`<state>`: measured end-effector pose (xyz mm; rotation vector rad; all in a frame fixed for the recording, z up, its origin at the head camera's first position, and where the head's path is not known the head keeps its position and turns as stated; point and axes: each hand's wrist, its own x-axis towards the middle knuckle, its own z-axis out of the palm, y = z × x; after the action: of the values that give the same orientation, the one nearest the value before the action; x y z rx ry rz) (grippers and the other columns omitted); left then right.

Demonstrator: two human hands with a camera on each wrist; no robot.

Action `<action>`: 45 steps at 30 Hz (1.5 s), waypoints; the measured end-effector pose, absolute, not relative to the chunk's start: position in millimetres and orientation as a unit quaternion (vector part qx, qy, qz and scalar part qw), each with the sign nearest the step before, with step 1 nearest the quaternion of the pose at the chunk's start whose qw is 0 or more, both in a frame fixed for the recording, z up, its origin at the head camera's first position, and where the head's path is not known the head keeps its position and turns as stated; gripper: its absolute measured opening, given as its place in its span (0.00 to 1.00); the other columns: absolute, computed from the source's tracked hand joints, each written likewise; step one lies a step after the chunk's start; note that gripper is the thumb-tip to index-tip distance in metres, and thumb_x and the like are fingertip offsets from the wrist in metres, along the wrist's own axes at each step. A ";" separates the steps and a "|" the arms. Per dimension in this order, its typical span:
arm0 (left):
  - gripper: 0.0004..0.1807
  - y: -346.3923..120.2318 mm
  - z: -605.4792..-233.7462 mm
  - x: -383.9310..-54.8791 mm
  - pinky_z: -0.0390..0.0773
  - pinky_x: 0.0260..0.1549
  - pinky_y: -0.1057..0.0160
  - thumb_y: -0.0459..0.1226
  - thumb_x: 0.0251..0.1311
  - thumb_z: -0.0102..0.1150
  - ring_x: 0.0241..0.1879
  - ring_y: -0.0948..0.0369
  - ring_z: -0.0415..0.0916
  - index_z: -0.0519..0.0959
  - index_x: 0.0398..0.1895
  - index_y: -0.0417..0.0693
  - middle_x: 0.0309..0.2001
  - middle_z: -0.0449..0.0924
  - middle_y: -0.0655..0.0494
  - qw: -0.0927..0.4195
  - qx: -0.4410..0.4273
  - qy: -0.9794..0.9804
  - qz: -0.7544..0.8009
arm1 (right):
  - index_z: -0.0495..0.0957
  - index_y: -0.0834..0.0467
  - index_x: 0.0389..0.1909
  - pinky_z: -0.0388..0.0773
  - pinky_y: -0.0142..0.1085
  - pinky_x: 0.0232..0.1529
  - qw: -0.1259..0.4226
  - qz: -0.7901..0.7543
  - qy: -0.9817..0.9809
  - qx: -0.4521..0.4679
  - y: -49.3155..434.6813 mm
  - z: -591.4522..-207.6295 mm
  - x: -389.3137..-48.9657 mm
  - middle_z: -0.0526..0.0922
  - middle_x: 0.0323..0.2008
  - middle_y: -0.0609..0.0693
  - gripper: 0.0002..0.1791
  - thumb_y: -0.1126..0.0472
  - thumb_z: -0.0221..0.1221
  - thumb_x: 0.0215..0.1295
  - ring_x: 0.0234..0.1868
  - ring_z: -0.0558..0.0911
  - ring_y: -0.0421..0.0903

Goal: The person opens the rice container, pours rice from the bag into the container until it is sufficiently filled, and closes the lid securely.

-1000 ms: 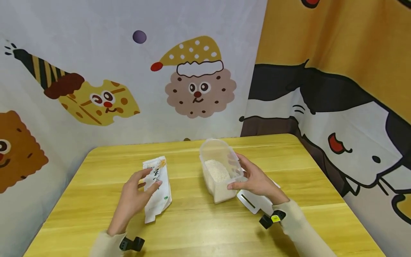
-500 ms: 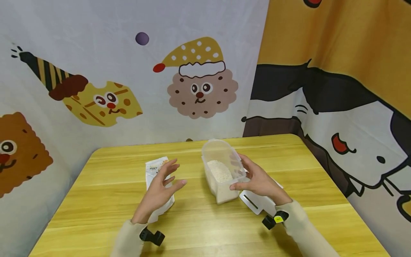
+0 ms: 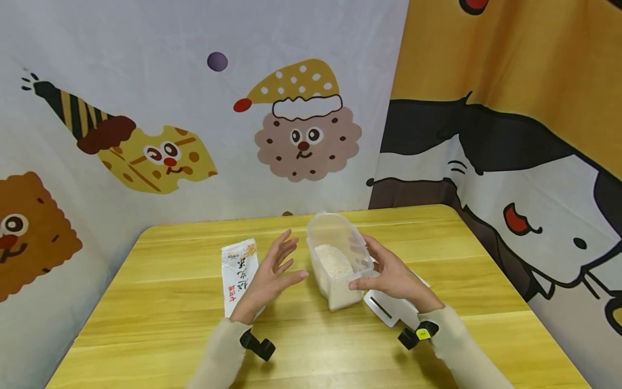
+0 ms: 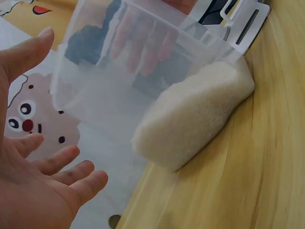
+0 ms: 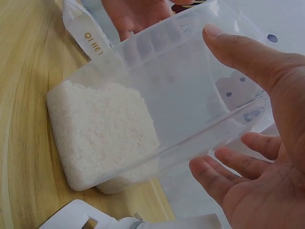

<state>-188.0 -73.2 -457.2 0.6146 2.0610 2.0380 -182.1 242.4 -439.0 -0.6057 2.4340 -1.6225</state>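
One change: your left hand [image 3: 271,278], fingers spread, moves from the printed white packet [image 3: 235,273] to nine o'clock of the translucent rice tub [image 3: 339,292], which your right hand [image 3: 394,276] grips at three o'clock, mid-table; both now flank it.

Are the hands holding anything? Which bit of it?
The right hand holds the clear tub of white grains by its right side, up near the rim. The left hand holds nothing.
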 end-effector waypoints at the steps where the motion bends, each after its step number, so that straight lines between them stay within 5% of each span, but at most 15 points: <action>1: 0.52 -70.4 -458.2 -189.1 0.56 0.79 0.42 0.36 0.63 0.71 0.81 0.49 0.49 0.49 0.81 0.72 0.81 0.54 0.55 0.094 0.206 0.691 0.686 | 0.51 0.44 0.82 0.77 0.33 0.65 0.077 -0.542 0.812 -0.202 242.7 -439.1 -182.0 0.62 0.78 0.51 0.61 0.55 0.79 0.51 0.78 0.63 0.57; 6: 0.53 -58.6 -465.7 -195.7 0.55 0.80 0.43 0.34 0.62 0.71 0.82 0.51 0.49 0.49 0.82 0.71 0.81 0.53 0.57 0.114 0.211 0.686 0.687 | 0.51 0.44 0.82 0.77 0.40 0.67 0.076 -0.544 0.811 -0.203 243.2 -439.9 -182.2 0.62 0.78 0.51 0.61 0.55 0.79 0.51 0.78 0.64 0.57; 13: 0.57 -45.5 -475.4 -203.5 0.56 0.79 0.42 0.32 0.57 0.74 0.81 0.51 0.51 0.49 0.82 0.71 0.82 0.53 0.54 0.112 0.223 0.699 0.670 | 0.51 0.44 0.81 0.76 0.34 0.67 0.076 -0.542 0.811 -0.207 242.8 -440.7 -182.5 0.61 0.78 0.50 0.61 0.55 0.79 0.52 0.78 0.64 0.57; 21: 0.59 -36.9 -482.7 -207.0 0.57 0.80 0.44 0.33 0.55 0.77 0.80 0.50 0.54 0.49 0.82 0.70 0.81 0.53 0.55 0.107 0.211 0.688 0.686 | 0.51 0.44 0.82 0.76 0.48 0.68 0.075 -0.543 0.808 -0.216 242.7 -441.3 -183.0 0.60 0.79 0.50 0.60 0.56 0.79 0.53 0.77 0.64 0.57; 35: 0.58 -36.9 -483.3 -206.4 0.64 0.77 0.45 0.33 0.53 0.78 0.79 0.50 0.58 0.52 0.82 0.64 0.81 0.55 0.55 0.102 0.187 0.694 0.688 | 0.51 0.45 0.82 0.77 0.32 0.64 0.077 -0.543 0.808 -0.216 240.3 -442.3 -182.8 0.60 0.79 0.51 0.59 0.56 0.78 0.53 0.76 0.65 0.57; 45: 0.58 -36.6 -484.1 -207.0 0.63 0.77 0.46 0.35 0.53 0.79 0.78 0.50 0.59 0.52 0.82 0.68 0.80 0.57 0.53 0.112 0.184 0.692 0.689 | 0.52 0.46 0.81 0.75 0.59 0.68 0.080 -0.487 0.842 -0.219 251.7 -435.3 -179.9 0.67 0.75 0.57 0.58 0.50 0.78 0.54 0.71 0.72 0.61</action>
<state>-207.0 -36.6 -484.1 0.5409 2.0308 2.0222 -179.9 251.7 -435.3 -0.6540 2.5174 -1.4563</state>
